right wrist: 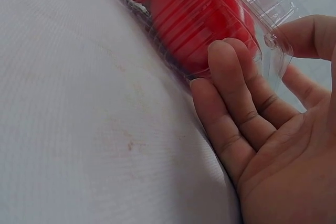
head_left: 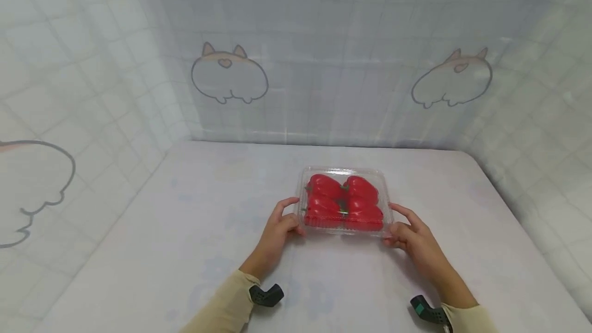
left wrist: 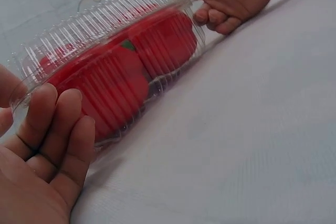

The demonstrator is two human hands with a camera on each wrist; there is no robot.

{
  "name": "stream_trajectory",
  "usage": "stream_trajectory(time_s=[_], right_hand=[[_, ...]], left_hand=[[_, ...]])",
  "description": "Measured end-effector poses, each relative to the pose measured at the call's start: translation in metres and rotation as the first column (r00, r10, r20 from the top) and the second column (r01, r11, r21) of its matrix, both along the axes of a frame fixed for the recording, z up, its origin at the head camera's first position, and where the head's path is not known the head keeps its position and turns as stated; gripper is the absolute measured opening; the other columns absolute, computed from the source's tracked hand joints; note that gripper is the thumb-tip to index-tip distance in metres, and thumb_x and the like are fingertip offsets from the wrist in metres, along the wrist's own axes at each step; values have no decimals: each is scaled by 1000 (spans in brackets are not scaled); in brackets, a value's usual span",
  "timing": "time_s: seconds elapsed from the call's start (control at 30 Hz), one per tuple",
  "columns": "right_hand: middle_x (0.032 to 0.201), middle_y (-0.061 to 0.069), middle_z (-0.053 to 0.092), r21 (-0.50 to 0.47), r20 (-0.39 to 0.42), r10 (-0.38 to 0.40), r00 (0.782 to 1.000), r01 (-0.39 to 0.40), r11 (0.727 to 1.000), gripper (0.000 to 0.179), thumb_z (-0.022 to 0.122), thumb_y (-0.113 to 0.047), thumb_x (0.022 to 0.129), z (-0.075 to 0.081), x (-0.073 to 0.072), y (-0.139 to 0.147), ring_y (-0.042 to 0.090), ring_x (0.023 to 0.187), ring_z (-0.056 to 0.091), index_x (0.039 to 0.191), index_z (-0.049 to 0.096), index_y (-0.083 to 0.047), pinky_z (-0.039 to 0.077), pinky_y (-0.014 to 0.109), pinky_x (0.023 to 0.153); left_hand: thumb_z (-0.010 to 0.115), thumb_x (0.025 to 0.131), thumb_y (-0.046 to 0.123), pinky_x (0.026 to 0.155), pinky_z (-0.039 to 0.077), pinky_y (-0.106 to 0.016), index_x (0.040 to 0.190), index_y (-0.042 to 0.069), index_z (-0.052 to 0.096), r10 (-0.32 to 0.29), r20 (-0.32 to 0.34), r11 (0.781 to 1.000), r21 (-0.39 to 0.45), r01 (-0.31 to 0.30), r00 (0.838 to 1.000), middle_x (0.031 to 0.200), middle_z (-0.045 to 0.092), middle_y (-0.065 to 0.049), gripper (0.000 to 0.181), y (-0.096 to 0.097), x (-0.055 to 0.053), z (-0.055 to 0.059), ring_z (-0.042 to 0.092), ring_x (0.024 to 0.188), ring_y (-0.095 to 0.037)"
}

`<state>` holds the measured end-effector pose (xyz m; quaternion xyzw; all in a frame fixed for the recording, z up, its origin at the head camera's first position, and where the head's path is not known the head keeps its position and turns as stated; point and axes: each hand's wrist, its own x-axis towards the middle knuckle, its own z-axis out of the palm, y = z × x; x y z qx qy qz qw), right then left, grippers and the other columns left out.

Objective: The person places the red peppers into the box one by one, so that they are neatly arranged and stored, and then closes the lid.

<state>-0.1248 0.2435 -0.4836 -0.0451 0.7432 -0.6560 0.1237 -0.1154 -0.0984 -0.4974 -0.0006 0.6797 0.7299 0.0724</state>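
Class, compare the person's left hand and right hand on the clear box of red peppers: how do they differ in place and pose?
The left hand holds the clear box at its left end; the right hand holds the opposite, right end. In the head view the left hand's fingers look more curled, the right hand's fingers straighter. Shared: each has fingers on the box's side and a thumb at its rim, with the red peppers between them.

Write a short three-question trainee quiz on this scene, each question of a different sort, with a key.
1. True or false: the clear ribbed plastic clamshell box stands with its lid open.
2. Which colour are the peppers inside? A green, B red, C yellow.
3. Fill in: the left hand and right hand hold the box at opposite ____ on the white table.

Key: 1 false; 2 B; 3 ends.
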Motion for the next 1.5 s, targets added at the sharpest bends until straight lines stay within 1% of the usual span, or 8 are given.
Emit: stream_trajectory(time_s=[0.2,0.33,0.43,0.6,0.87,1.13,1.33,1.5], right_hand=[[116,25,58,-14,2,-5,1000,5,1000,55,53,-19,102,-3,4,2,33,90,70,154,34,-15,58,32,84],[114,25,59,-15,5,-7,1000,7,1000,56,54,-20,102,-3,6,0,33,91,69,154,34,-17,57,31,84],[110,25,59,-11,10,1,1000,-1,1000,56,53,-19,102,-2,5,-1,33,91,69,154,33,-17,57,32,84],[109,25,60,5,-16,11,1000,-11,1000,56,53,-19,102,1,2,-2,32,91,70,154,33,-17,57,32,84],[112,24,61,35,-8,10,1000,-9,999,59,55,-23,101,0,1,0,30,92,70,155,31,-18,57,30,84],[114,24,60,29,-5,-5,1000,5,1000,59,55,-22,101,-1,2,1,30,91,70,155,32,-19,57,30,83],[108,23,61,17,-1,-3,1000,3,1000,57,53,-18,101,-1,5,-3,31,90,70,154,33,-17,57,30,84],[108,23,62,30,-2,-10,1000,10,1000,57,54,-20,101,2,6,-1,30,91,70,154,33,-18,57,30,83]], left_hand=[[47,98,13,90,54,-39,146,23,40,-17,-10,1000,5,17,1000,92,65,-18,50,2,0,-3,66,91,-33],[47,98,10,89,54,-39,145,22,41,-8,-7,1000,20,8,1000,91,65,-18,49,1,2,-4,66,90,-32],[47,98,10,90,54,-39,145,23,41,-11,3,1000,14,11,1000,93,65,-19,49,-1,3,-2,66,91,-32],[47,97,11,90,54,-39,145,23,41,-13,-15,1000,16,13,1000,94,65,-21,50,-3,2,4,66,91,-32],[46,94,6,86,55,-39,145,19,43,15,-2,998,56,-15,1000,86,65,-16,52,1,2,3,67,85,-29],[46,95,8,88,55,-39,145,21,42,3,3,999,50,-3,1000,89,64,-18,51,2,4,7,67,88,-30],[46,95,7,88,54,-39,145,21,42,0,11,999,36,0,1000,90,65,-17,52,-2,4,5,67,89,-31],[46,95,6,89,54,-39,145,21,41,-9,6,999,45,8,1000,89,65,-16,52,-1,4,2,67,89,-31]])
